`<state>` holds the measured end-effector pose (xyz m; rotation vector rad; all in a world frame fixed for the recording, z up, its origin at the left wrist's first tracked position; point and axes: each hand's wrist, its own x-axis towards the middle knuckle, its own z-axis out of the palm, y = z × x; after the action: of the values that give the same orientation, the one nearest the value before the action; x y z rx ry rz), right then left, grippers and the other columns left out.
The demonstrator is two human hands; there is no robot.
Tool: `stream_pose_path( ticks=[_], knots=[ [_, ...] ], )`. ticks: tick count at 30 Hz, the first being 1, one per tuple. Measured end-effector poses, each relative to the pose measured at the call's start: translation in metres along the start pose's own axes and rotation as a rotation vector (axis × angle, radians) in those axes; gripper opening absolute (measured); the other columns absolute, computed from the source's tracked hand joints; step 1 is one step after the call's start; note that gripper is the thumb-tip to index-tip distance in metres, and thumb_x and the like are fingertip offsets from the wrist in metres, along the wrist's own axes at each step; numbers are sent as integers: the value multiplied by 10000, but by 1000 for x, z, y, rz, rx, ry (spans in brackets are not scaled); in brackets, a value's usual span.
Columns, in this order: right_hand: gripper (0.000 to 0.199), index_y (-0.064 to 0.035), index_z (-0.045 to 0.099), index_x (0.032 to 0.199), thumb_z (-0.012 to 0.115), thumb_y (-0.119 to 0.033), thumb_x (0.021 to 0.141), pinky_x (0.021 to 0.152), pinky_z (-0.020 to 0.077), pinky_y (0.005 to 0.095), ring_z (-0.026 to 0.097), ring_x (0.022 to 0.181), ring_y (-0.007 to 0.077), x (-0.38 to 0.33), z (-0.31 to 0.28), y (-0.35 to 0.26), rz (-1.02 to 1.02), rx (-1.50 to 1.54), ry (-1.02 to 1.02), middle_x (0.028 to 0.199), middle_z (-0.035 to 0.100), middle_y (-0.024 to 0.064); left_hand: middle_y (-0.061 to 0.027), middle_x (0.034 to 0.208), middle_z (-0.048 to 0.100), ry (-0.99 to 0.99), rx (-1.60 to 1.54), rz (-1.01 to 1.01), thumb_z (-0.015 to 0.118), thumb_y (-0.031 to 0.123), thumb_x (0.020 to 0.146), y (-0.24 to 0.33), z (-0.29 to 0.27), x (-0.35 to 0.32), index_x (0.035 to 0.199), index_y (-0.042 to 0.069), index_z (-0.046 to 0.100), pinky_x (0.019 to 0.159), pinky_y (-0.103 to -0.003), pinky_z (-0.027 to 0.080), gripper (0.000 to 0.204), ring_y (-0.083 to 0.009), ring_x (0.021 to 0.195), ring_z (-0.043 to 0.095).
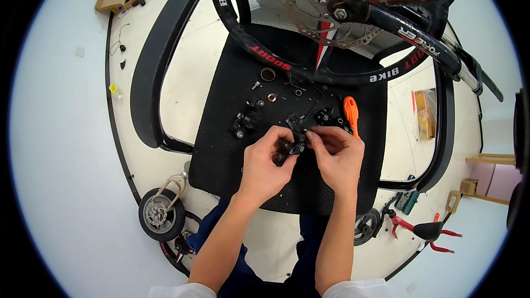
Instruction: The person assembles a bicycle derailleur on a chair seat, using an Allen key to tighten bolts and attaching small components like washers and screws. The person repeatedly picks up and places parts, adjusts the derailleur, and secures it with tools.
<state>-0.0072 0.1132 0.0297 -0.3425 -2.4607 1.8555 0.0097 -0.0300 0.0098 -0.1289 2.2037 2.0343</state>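
Over the middle of the chair seat (221, 171), head view: your left hand (262, 166) has the small black bike part (296, 148) gripped between thumb and curled fingers. Your right hand (339, 163) pinches at its right end with thumb and fingertips; can't tell on what exactly, fingers cover it. Main risk: light fingertip hold, so a hard push or twist from the right could spin the part loose and drop it among the bits beyond: brass-coloured ring (268, 74), bolt (256, 85), nut (272, 97), small washer (298, 92). A knuckle knock could scatter those; ring or washer might roll off the seat to the floor (190, 77). Second black part (241, 124) lies left of your left hand, more black pieces (327, 117) just beyond your right. All dark on dark, so a mix-up or lost piece is easy. Orange-handled tool (351, 113) is right beside those pieces; reaching out carelessly could bump it into them. Wheel (270, 58) overhangs the seat's far side; support unclear, so jolting the chair might shift it.
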Motion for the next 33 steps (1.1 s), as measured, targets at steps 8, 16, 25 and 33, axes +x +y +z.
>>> stream_pose_path(
  ticks=[8,16,25,33],
  knots=[
    [125,74,671,892,717,-37,860,595,542,221,676,642,108,-1,8,1,51,55,46,738,696,87,-51,874,654,53,57,169,685,-109,767,-6,1,1,982,4,573,651,-227,510,267,-88,763,637],
    [181,45,612,864,659,-122,915,516,494,304,658,545,216,-2,14,-2,-124,-324,81,687,664,164,-103,952,670,98,86,272,676,-116,704,-12,6,2,994,15,588,609,-283,516,330,-196,695,655],
    [275,27,550,777,548,-169,970,544,435,446,593,604,394,8,11,2,-152,-408,-45,622,563,221,-143,1010,675,161,241,413,681,-106,680,-11,7,5,1010,17,593,669,-314,547,363,-321,819,685],
    [445,13,594,748,504,-337,1007,507,386,293,482,511,93,15,-1,6,143,10,-22,530,503,35,-158,1066,645,151,-227,111,673,-175,774,-3,-12,14,1017,-6,475,856,-288,546,356,-212,993,674]
  ],
)
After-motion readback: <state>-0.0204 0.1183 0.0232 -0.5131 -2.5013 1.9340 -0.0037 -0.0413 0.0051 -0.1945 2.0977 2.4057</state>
